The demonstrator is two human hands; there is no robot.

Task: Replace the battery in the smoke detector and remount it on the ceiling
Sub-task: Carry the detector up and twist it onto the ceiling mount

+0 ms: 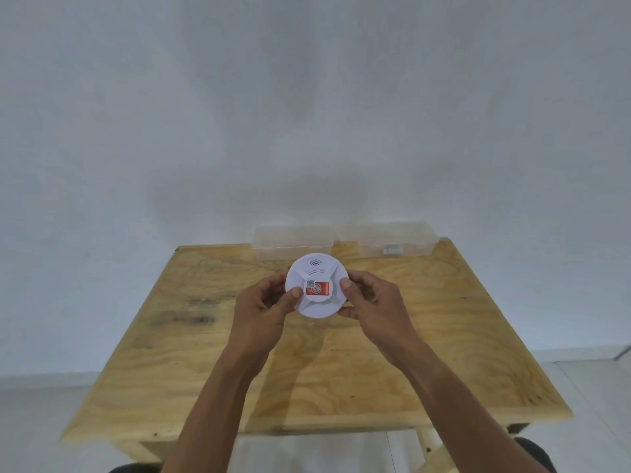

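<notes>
A round white smoke detector (316, 271) with a red label in its middle is held above the wooden table (205, 353), its face tilted toward me. My left hand (264, 308) grips its left edge, thumb on the face beside the label. My right hand (370, 302) grips the right edge, thumb on the rim and fingers behind. The detector's back is hidden. No loose battery shows in the open.
Two clear plastic boxes stand at the table's far edge against the white wall: the left box (293, 244) and the right box (399, 240), which holds a small pale item (392, 250). White floor surrounds the table.
</notes>
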